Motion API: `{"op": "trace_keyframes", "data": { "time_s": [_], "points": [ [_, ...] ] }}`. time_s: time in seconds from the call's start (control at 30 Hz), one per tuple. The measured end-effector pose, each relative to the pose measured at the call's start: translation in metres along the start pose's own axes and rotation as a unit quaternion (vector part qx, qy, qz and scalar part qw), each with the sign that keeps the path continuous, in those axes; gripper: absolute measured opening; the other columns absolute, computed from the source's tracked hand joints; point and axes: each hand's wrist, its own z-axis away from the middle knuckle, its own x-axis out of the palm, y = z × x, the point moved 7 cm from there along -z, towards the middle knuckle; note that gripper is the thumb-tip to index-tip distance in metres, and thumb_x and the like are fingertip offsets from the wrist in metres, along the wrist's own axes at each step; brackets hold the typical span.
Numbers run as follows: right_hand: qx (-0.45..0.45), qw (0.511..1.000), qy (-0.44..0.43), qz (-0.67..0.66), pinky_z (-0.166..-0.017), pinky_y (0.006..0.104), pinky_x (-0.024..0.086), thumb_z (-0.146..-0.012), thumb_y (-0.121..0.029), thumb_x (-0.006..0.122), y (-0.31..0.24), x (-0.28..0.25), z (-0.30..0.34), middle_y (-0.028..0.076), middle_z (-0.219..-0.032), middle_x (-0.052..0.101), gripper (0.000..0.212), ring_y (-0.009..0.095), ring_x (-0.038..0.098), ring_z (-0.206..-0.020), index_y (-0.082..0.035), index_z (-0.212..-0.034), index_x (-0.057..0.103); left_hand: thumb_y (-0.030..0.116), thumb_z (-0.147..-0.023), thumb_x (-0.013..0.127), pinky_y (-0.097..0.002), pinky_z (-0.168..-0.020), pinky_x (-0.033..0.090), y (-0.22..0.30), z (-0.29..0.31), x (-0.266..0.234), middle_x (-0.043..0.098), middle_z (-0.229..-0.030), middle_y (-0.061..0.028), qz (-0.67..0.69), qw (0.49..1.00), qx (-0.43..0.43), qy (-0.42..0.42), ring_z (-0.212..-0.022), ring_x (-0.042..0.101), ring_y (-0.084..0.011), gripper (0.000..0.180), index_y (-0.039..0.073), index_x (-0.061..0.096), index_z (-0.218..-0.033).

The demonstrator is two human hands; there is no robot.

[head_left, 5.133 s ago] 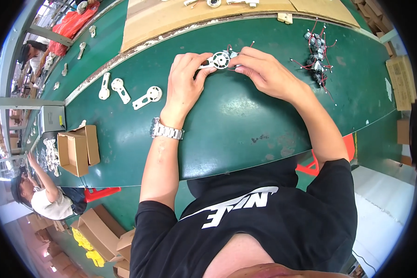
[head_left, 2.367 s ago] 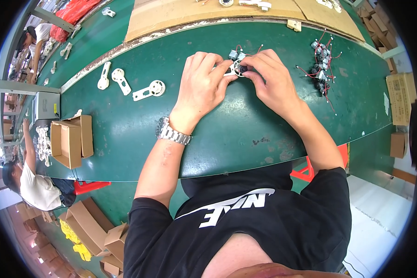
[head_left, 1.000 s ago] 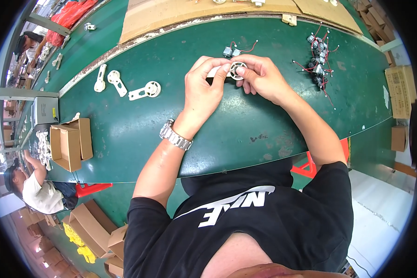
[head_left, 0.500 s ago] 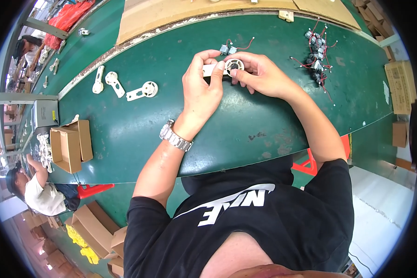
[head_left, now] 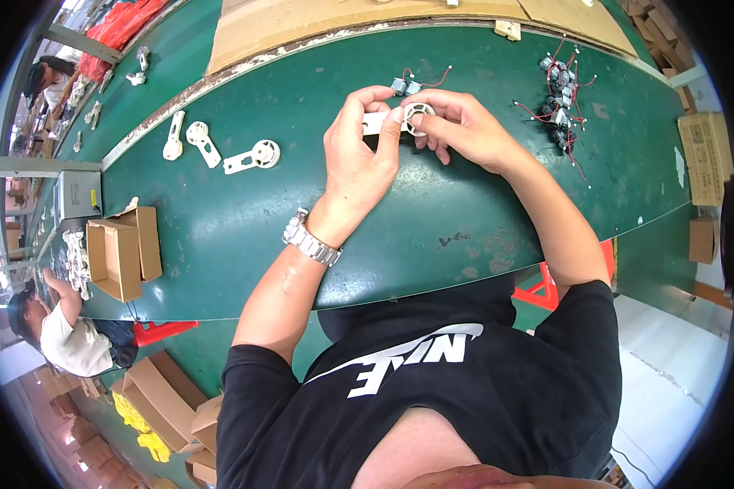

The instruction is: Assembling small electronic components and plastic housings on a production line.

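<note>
White plastic part [head_left: 387, 121]: midsection covered by left hand [head_left: 359, 159] fingers | right hand [head_left: 461, 130]: fingertips hide ring's far rim | wired motor cluster [head_left: 561, 102]: too small to count | cardboard sheet [head_left: 367, 20]: cut off at top edge | seated person [head_left: 65, 338]: distorted at rim

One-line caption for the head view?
Both hands, left hand and right hand, hold a white plastic part above the green table.

Bare green worktop [head_left: 432, 220] lies open below the hands [head_left: 408, 134]. Left of them three white plastic arms [head_left: 212, 147] block the way; right, a tangle of wired motors [head_left: 563, 106]; just beyond, two small motors [head_left: 406, 84].
</note>
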Motion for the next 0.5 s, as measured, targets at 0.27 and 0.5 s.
{"op": "trace_keyframes", "data": {
  "time_s": [0.27, 0.5],
  "points": [
    [0.005, 1.000, -0.011, 0.022, -0.054, 0.0236, 0.048, -0.103, -0.020, 0.062, 0.000, -0.002, 0.000, 0.004, -0.088, 0.068, 0.028, 0.008, 0.062, -0.073, -0.004, -0.125, 0.068, 0.007, -0.100, 0.070, -0.0259, -0.072, 0.051, 0.012, 0.003, 0.003, 0.067, -0.090, -0.0020, -0.024, 0.998, 0.057, -0.001, -0.081, 0.062, -0.0082, 0.024, 0.002, 0.064, -0.123],
    [-0.015, 0.999, -0.039, -0.008, -0.057, 0.0241, 0.050, -0.103, -0.023, 0.064, -0.009, 0.002, 0.003, 0.005, -0.086, 0.070, 0.030, 0.007, 0.062, -0.069, -0.004, -0.126, 0.069, 0.009, -0.100, 0.070, -0.0261, -0.071, 0.051, 0.015, 0.003, 0.000, 0.066, -0.090, -0.0020, -0.005, 0.999, 0.043, 0.001, -0.079, 0.062, -0.0088, 0.027, 0.003, 0.063, -0.125]
  ]
}}
